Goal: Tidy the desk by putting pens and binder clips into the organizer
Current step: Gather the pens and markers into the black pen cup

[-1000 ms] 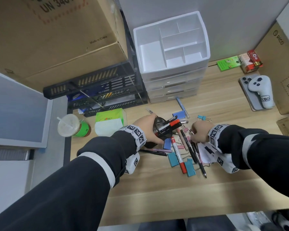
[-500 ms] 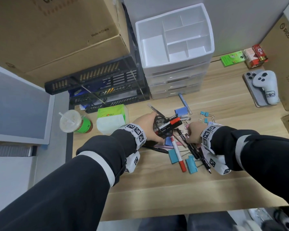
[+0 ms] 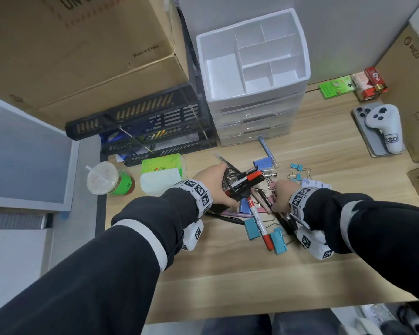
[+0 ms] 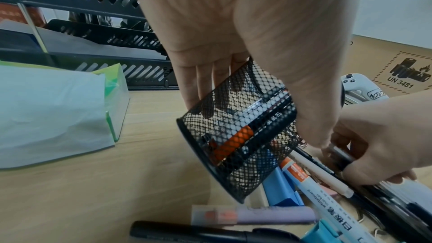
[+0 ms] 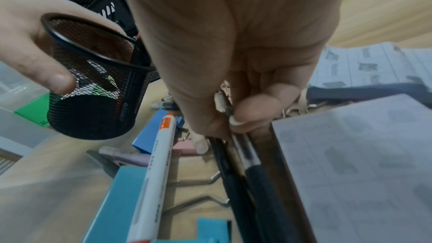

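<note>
Black wire mesh fills the middle of my head view: the pen cup [image 3: 235, 183] is tipped on its side in my left hand [image 3: 212, 180], its mouth toward the right of the frame, with a red-capped marker [image 3: 252, 177] poking out of it. My left wrist view shows what the head view hides: four fingers [image 4: 198, 82] lie along the far side of the cup while the thumb presses the near side, so the hand wraps it, clear of the wooden desk [image 3: 228, 274].

My right hand [image 3: 282, 195] sits just right of the cup over the pile of pens and binder clips [image 3: 277, 240]. From above I cannot tell what its fingers are doing. The right wrist view settles it: thumb and curled fingertips [image 5: 243, 119] pinch the upper ends of the black pens [image 5: 254, 182], whose barrels run down toward the lower edge of that frame. A white marker [image 5: 155, 167] lies just left of them, not touched.

The white drawer organizer [image 3: 252, 68] stands at the upper centre of the head view, well apart from both hands.
</note>
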